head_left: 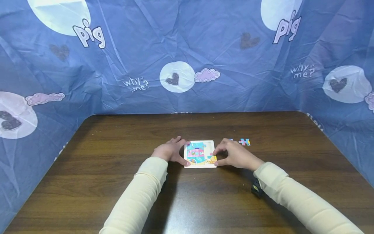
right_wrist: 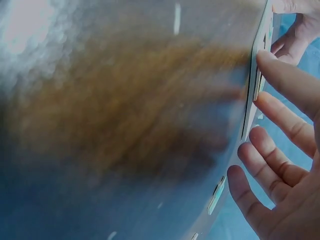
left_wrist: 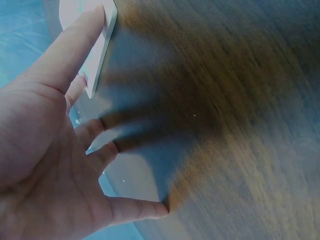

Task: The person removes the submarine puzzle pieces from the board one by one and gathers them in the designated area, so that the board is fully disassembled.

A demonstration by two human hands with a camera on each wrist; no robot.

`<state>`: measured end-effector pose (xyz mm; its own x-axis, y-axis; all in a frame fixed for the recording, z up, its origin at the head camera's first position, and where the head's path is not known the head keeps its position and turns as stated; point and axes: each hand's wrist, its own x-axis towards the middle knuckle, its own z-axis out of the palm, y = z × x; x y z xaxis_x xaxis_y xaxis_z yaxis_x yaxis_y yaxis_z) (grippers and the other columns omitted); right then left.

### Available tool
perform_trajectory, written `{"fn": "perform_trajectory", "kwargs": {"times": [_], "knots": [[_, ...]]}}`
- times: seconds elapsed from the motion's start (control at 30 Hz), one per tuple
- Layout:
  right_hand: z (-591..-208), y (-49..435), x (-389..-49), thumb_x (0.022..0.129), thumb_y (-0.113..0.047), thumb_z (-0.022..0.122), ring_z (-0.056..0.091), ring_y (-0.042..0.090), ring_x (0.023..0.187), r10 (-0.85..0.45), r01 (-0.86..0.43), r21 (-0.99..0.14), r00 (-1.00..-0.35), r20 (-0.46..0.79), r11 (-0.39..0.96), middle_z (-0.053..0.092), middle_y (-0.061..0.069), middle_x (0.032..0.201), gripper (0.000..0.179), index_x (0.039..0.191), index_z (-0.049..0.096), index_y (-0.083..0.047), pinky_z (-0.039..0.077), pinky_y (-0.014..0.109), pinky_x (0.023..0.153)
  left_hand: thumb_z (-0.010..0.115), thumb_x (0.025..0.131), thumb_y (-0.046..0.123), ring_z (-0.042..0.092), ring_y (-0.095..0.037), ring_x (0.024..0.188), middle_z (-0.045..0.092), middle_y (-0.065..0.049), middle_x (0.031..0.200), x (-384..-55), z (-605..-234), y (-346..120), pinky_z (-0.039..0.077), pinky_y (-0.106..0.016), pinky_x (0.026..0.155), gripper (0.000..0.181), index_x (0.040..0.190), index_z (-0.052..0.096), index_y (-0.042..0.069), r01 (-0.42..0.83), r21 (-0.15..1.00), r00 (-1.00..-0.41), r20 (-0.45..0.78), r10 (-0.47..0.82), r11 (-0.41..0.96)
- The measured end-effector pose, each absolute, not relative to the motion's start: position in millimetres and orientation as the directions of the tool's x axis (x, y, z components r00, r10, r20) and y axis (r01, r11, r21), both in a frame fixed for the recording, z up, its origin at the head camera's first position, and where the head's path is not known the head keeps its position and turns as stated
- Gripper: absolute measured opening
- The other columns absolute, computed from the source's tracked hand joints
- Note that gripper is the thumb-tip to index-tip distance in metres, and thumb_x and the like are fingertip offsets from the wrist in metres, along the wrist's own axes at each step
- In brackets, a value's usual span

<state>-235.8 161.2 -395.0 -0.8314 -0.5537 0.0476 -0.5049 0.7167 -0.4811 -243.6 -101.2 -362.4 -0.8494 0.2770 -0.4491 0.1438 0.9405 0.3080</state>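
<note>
A small jigsaw tray point(head_left: 200, 166) with a white rim lies flat on the table, partly filled with a pink, teal and yellow picture. My left hand point(head_left: 169, 151) rests at its left side, the straight thumb on the near corner and the index finger on the far one. In the left wrist view the other fingers of the left hand point(left_wrist: 65, 165) spread apart. At the tray's lower right, my right hand point(head_left: 238, 155) pinches a yellow puzzle piece point(head_left: 211, 159) between thumb and index finger. The right wrist view shows the piece point(right_wrist: 257, 85) edge-on between those fingertips.
Right of the tray lies a loose puzzle piece point(head_left: 244, 142); another piece point(head_left: 231, 139) is mostly hidden behind the right hand. A brown wooden table point(head_left: 117, 136) carries everything. Blue printed cloth point(head_left: 181, 39) hangs behind and along both sides. A black device point(head_left: 256, 188) sits at the right wrist.
</note>
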Motion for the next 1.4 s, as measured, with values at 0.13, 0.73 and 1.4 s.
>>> {"fn": "perform_trajectory", "kwargs": {"times": [0.13, 0.73, 1.4], "knots": [[-394, 160, -235, 0.078, -0.029, 0.09, 0.059, 0.023, 0.096, -0.544, -0.494, -0.476, -0.838, 0.038, 0.728, 0.063, 0.0, 0.104, 0.027, 0.101, 0.079, -0.018, 0.046, 0.043, 0.084, 0.082, 0.085, 0.042, 0.016, -0.033, 0.155, 0.015, -0.012, 0.169, -243, -362, -101, 0.029, -0.072, 0.11, 0.088, 0.158, 0.036, 0.025, 0.142, 0.304, -0.851, -0.448, 0.274, 0.942], [-384, 171, -239, 0.083, -0.024, 0.086, 0.06, 0.029, 0.106, -0.53, -0.467, -0.521, -0.847, 0.032, 0.714, 0.063, 0.003, 0.11, 0.027, 0.108, 0.078, -0.017, 0.048, 0.051, 0.093, 0.082, 0.085, 0.043, 0.016, -0.033, 0.155, 0.016, -0.012, 0.169, -243, -362, -101, 0.028, -0.075, 0.108, 0.088, 0.158, 0.035, 0.025, 0.147, 0.285, -0.851, -0.452, 0.268, 0.947], [-367, 230, -248, 0.084, -0.02, 0.085, 0.062, 0.033, 0.099, -0.467, -0.469, -0.513, -0.873, 0.144, 0.719, 0.067, 0.012, 0.108, 0.025, 0.107, 0.077, -0.013, 0.048, 0.044, 0.082, 0.082, 0.086, 0.042, 0.015, -0.034, 0.155, 0.015, -0.012, 0.169, -244, -362, -100, 0.027, -0.072, 0.111, 0.088, 0.158, 0.035, 0.023, 0.155, 0.282, -0.848, -0.454, 0.274, 0.947]]}}
